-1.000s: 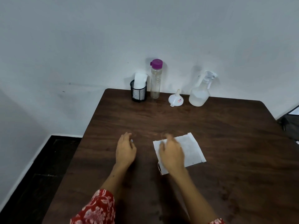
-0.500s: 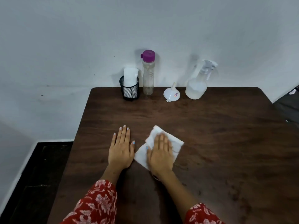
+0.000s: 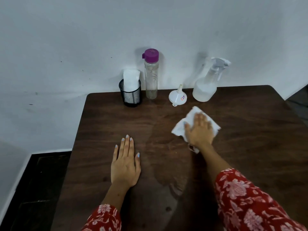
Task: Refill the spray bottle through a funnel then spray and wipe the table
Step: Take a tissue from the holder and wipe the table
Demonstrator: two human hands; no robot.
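Observation:
My right hand (image 3: 199,131) presses flat on a crumpled white cloth (image 3: 179,129) on the dark wooden table (image 3: 250,139), a little in front of the funnel. My left hand (image 3: 125,162) lies flat on the table, fingers together, holding nothing. A damp streak (image 3: 166,157) runs between the two hands. At the back edge stand the clear spray bottle (image 3: 205,88) with a white trigger head, the small white funnel (image 3: 178,97) resting mouth down, and a tall clear bottle (image 3: 151,74) with a purple cap.
A black mesh cup (image 3: 130,95) holding folded white tissue stands at the back left beside the tall bottle. A white wall rises directly behind the table. Dark floor (image 3: 33,189) shows past the table's left edge.
My right hand has slid the cloth from the table's middle, beside the left hand, forward and to the right toward the funnel. The cloth went from flat to bunched. The left hand stayed put.

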